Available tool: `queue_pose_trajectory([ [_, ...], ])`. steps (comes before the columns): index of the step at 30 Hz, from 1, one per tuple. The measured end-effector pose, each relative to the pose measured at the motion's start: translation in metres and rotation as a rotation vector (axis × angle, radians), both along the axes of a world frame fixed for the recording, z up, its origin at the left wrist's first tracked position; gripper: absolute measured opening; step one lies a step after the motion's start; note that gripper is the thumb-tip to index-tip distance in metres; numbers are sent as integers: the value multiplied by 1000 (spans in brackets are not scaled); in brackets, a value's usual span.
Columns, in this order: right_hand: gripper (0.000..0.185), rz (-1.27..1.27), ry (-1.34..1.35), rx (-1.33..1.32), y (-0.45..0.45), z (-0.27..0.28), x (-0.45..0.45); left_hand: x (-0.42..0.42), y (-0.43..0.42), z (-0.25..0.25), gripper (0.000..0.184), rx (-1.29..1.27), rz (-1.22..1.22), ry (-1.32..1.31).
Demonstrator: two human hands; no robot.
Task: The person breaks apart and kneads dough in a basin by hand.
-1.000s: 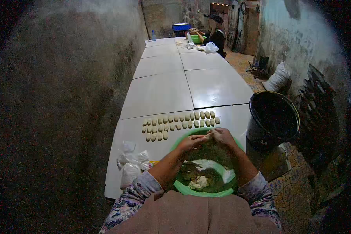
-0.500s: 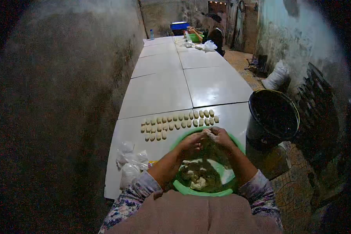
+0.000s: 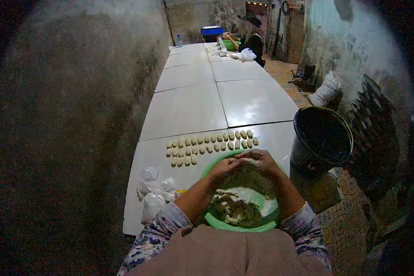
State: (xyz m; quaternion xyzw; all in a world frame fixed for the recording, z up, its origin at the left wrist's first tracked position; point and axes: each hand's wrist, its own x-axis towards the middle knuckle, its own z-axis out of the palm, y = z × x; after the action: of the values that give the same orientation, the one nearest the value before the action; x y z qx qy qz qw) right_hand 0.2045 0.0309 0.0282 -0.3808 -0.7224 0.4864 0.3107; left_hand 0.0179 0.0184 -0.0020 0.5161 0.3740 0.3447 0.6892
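Over the far side of a green basin (image 3: 239, 227), my left hand (image 3: 225, 167) and my right hand (image 3: 263, 162) meet with curled fingers. Between them is a small pale piece of dough (image 3: 248, 160), mostly covered by the fingers. Inside the basin lie a lumpy mass of dough (image 3: 237, 209) and some loose white flour (image 3: 248, 193). Just beyond the rim, small oval dough pieces (image 3: 187, 150) are laid out in three rows on the white table (image 3: 184, 110).
Plastic bags with white contents (image 3: 154, 202) sit left of the basin. A large dark bucket (image 3: 323, 138) stands to the right, close to the table edge. At the far end a person (image 3: 253, 39) is beside another green basin (image 3: 230, 45). A white sack (image 3: 326, 89) leans on the right wall.
My hands have closed in around the piece of dough, which now shows less. My right hand has turned slightly, and more of the basin's contents is visible.
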Motion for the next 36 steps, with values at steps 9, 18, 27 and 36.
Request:
queue_pose_trajectory([
  [9, 86, 99, 131, -117, 3, -13, -14, -1, 7, -12, 38, -102, -16, -64],
  [18, 76, 1, 205, -43, -8, -2, -21, -3, 0, 3, 37, -87, -19, -52],
  [27, 43, 172, 273, -2, -5, -1, 2, 3, -18, 33, 42, -151, -13, -172],
  [36, 40, 52, 191, 29, 4, -16, 7, 1, 10, -9, 43, -172, -64, -264],
])
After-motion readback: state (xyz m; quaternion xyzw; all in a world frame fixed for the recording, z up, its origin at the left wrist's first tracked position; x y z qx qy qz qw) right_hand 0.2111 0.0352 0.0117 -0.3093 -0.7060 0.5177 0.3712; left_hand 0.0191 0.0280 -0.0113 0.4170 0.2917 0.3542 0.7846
